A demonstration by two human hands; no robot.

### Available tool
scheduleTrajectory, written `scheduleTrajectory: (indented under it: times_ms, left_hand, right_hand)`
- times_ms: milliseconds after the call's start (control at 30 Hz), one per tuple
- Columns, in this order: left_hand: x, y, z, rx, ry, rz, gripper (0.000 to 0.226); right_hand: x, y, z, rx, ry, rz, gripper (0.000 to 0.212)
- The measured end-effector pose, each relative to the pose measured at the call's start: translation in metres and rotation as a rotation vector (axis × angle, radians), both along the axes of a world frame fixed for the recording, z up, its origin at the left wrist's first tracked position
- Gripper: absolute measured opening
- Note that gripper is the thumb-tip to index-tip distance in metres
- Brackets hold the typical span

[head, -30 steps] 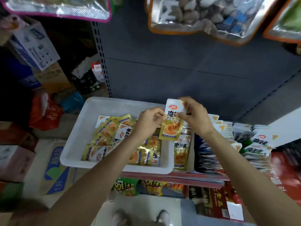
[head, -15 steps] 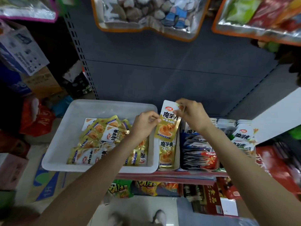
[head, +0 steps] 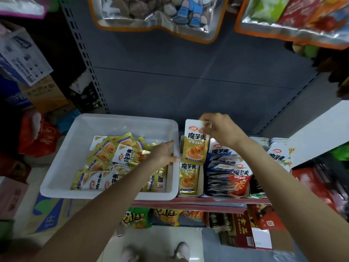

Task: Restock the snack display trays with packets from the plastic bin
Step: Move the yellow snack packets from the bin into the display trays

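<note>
On the shelf's front edge sits a white plastic bin (head: 62, 167) with gold snack packets (head: 113, 163) piled inside. The left hand (head: 162, 155) reaches over the bin's right side, fingers straight, holding nothing. Just right of the bin stands a narrow display tray (head: 200, 178) of gold packets. Farther back, the right hand (head: 221, 129) pinches the top of one gold packet (head: 195, 146), upright over that tray.

- One white plastic bin (head: 62, 167), left, heaped with gold packets (head: 113, 163), too overlapped to count.
- Two hands: left hand (head: 162, 156), right hand (head: 221, 129).
- One gold packet (head: 195, 148) held up.
- Two shoes (head: 181, 250), near.
</note>
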State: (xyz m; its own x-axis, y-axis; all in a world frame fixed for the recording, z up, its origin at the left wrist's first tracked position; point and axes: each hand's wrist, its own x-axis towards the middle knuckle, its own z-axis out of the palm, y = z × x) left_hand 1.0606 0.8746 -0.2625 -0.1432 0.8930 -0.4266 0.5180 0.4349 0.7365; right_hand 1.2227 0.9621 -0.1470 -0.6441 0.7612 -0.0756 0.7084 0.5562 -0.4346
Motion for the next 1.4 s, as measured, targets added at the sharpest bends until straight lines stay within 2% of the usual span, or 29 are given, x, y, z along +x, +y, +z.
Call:
scheduleTrajectory:
  times_ms: [167,300,467,533,633,700,800,933,1067,1233,1300,1400]
  left_hand:
    - [-0.002,0.003,-0.007,-0.025,-0.143,0.082,0.08]
    - [-0.003,0.003,-0.006,-0.046,-0.185,0.108,0.078]
    - [-0.001,0.001,-0.004,-0.039,-0.183,0.124,0.083]
    - [-0.002,0.0,-0.005,-0.023,-0.185,0.128,0.083]
    - [-0.004,-0.006,-0.006,0.035,-0.146,0.082,0.075]
    - [-0.008,-0.015,-0.004,0.083,-0.113,0.078,0.06]
    - [-0.023,-0.03,0.003,0.18,-0.041,0.177,0.039]
    - [-0.063,-0.052,-0.003,0.216,0.118,0.283,0.031]
    - [-0.104,-0.079,-0.028,0.07,0.281,0.294,0.049]
    - [-0.137,-0.105,-0.057,-0.121,0.229,0.188,0.082]
    - [-0.141,-0.106,-0.061,-0.156,0.201,0.131,0.088]
    - [-0.142,-0.103,-0.064,-0.144,0.224,0.104,0.092]
  right_hand:
    - [-0.018,-0.004,-0.021,0.032,-0.19,0.052,0.016]
    - [-0.03,-0.007,-0.023,0.098,-0.316,0.087,0.02]
    - [-0.033,-0.009,-0.04,0.333,-0.643,0.14,0.023]
    - [-0.032,-0.012,-0.047,0.442,-0.7,0.186,0.021]
    - [-0.03,-0.012,-0.046,0.465,-0.572,0.206,0.021]
    - [-0.03,-0.011,-0.041,0.376,-0.429,0.208,0.028]
    - [-0.038,-0.017,-0.034,0.199,-0.227,0.184,0.036]
    - [-0.07,-0.038,-0.051,0.054,-0.066,0.207,0.042]
    - [-0.11,-0.065,-0.09,-0.124,-0.031,0.191,0.055]
    - [-0.145,-0.085,-0.156,-0.3,-0.143,0.1,0.075]
    - [-0.153,-0.088,-0.174,-0.243,-0.246,0.062,0.075]
    - [-0.163,-0.087,-0.183,-0.104,-0.246,-0.058,0.055]
